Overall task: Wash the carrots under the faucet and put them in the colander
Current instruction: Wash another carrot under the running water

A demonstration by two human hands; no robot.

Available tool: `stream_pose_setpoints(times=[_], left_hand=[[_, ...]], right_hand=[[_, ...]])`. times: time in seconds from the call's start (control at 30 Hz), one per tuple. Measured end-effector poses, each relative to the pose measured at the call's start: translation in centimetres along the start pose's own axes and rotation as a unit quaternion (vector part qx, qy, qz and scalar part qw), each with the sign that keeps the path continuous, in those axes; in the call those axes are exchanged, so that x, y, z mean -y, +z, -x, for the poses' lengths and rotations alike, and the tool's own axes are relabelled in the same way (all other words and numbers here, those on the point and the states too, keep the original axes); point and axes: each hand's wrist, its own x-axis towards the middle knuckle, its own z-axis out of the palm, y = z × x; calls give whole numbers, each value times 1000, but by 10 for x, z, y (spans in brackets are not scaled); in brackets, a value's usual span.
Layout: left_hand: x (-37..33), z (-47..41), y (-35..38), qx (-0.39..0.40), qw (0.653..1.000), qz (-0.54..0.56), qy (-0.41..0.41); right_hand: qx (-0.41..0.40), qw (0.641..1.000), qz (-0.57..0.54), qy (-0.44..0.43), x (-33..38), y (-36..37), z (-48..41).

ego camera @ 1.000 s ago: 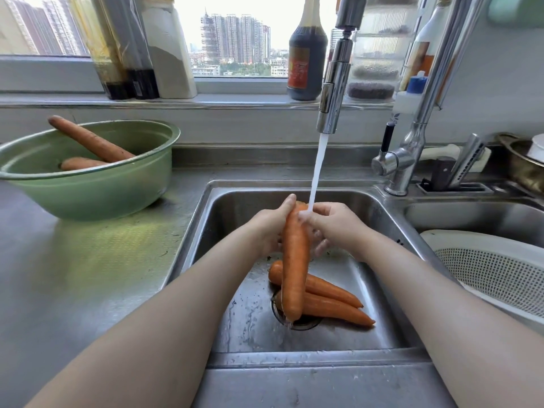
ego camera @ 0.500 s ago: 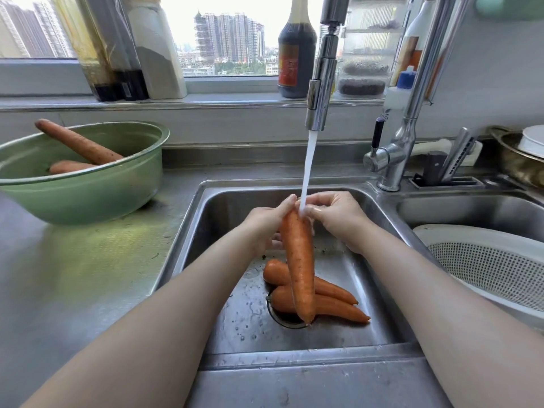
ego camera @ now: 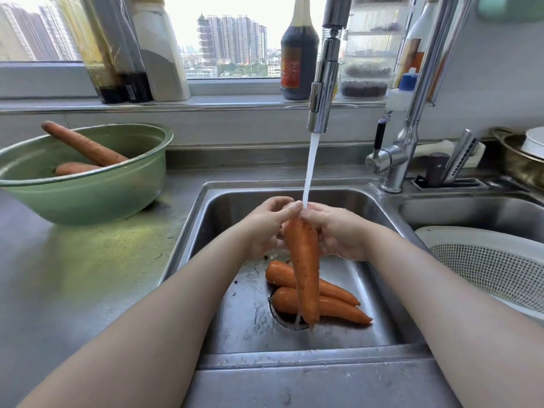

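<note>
Both hands hold one long carrot [ego camera: 304, 269] upright by its thick top over the steel sink [ego camera: 382, 328]. My left hand [ego camera: 266, 228] grips it from the left, my right hand [ego camera: 338, 231] from the right. Water from the faucet head [ego camera: 322, 92] streams onto the carrot's top between my fingers and drips off its tip. Two more carrots [ego camera: 335, 304] lie on the sink floor over the drain. The white colander [ego camera: 488, 266] sits in the right basin. A green bowl [ego camera: 88, 189] on the left counter holds two unwashed carrots [ego camera: 85, 147].
The faucet body and lever [ego camera: 394, 154] stand between the two basins. A dark sauce bottle [ego camera: 298, 54] and other bottles and jars line the window sill. A knife holder [ego camera: 450, 172] and a metal bowl [ego camera: 518, 160] sit at the back right.
The carrot has stayed under the stream while my hands shifted up to its very top. The camera view dipped and drifted slightly.
</note>
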Motion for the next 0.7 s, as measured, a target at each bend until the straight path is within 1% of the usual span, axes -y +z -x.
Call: stream_pose_setpoints(times=[0.07, 0.13, 0.37, 0.47, 0.6, 0.7], left_hand=[[1, -1, 0, 14, 1000, 4, 3], [1, -1, 0, 31, 999, 4, 9], [-3, -1, -2, 55, 998, 32, 10], [-10, 1, -1, 62, 997, 35, 8], [-16, 2, 0, 66, 998, -4, 19], [-16, 1, 3, 35, 997, -54, 41]], right_hand=[[-9, 1000, 11, 7, -3, 0, -1], [-35, 999, 30, 6, -4, 0, -3], [-96, 989, 110, -36, 2, 4, -2], [-109, 983, 133, -56, 8, 5, 1], [-121, 979, 146, -71, 12, 5, 1], [-133, 977, 153, -69, 12, 5, 2]])
